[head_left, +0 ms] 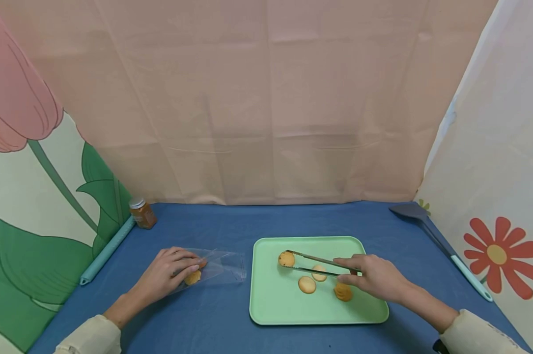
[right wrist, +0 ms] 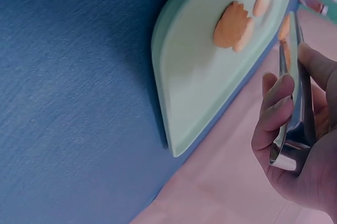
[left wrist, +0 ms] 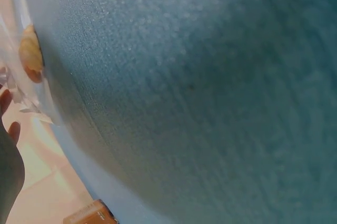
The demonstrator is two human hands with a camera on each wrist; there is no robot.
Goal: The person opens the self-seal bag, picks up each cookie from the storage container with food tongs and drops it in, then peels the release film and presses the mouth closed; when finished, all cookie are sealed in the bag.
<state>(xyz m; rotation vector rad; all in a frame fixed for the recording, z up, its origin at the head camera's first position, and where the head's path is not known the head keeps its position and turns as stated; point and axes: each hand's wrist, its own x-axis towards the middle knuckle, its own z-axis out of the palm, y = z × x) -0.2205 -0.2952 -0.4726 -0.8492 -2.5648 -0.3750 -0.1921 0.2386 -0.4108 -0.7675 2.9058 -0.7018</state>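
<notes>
My left hand (head_left: 169, 269) holds a clear plastic bag (head_left: 228, 266) flat near the table top. Inside the bag is a golden cookie (head_left: 193, 278), also visible through the plastic in the left wrist view. My right hand (head_left: 374, 276) grips metal tongs (right wrist: 300, 124) over a pale green tray (head_left: 272, 307). The tong tips lie on either side of a round cookie (head_left: 286, 258) at the tray's left; whether it is lifted I cannot tell. Two smooth round cookies, one nearer the front (head_left: 307, 284) and one partly behind the tongs (head_left: 319, 274), and a ridged cookie (head_left: 343, 292) lie on the tray.
A lidded jar (head_left: 143, 214) stands at the back left, beside a rolled teal tube-like item (head_left: 107, 251) along the left edge. At the right edge lies a dark spatula (head_left: 430, 231) with a light blue handle. Blue cloth (head_left: 213, 319) covers the table.
</notes>
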